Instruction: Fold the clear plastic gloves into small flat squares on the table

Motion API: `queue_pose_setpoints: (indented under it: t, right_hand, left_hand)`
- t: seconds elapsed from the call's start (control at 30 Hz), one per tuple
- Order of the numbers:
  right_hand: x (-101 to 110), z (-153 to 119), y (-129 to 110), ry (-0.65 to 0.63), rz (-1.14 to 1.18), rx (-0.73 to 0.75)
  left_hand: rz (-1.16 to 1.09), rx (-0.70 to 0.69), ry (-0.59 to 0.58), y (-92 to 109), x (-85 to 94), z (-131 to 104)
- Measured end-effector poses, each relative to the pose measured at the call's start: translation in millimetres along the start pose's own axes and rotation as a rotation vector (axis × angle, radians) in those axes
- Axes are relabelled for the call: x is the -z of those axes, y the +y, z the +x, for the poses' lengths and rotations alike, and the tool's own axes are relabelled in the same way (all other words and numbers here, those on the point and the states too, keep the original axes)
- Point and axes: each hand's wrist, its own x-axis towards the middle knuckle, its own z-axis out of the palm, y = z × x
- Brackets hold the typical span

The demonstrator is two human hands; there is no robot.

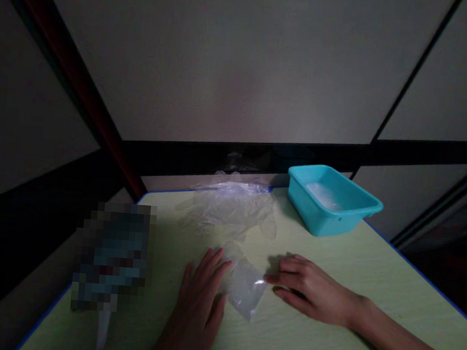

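Note:
A thin clear plastic piece [246,288], squarish at its near end like a small bag or a folded glove, lies on the table between my hands. My left hand [202,296] rests palm down with its fingers spread, fingertips at the left edge of the plastic. From the right, my right hand [309,289] reaches in. Its index finger is stretched to the plastic's right corner, the thumb stands apart and the other fingers are curled. Beyond both hands lies a loose heap of clear disposable plastic gloves [231,210].
A turquoise plastic basin [335,223] stands at the back right, with clear plastic [323,195] inside. To the left is a blurred-out dark and teal object [114,257] with a white strip below it. The pale table [372,267] has a blue edge; light panels rise behind it.

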Motion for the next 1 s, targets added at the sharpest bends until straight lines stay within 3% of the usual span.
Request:
queue_pose_setpoints:
  t: [0.37, 0.8, 1.0]
  right_hand:
    - [-4, -4, 0, 0.001, -0.021, 0.188]
    - [-11, -3, -23, -0.057, -0.084, 0.378]
    - [-12, -4, -23, -0.057, -0.074, 0.354]
  left_hand:
    - [0.037, -0.007, 0.025, 1, 0.0, 1]
    - [0.017, -0.023, 0.028, -2, -0.5, 0]
    - [0.02, -0.198, -0.048, -1, 4.4, 2]
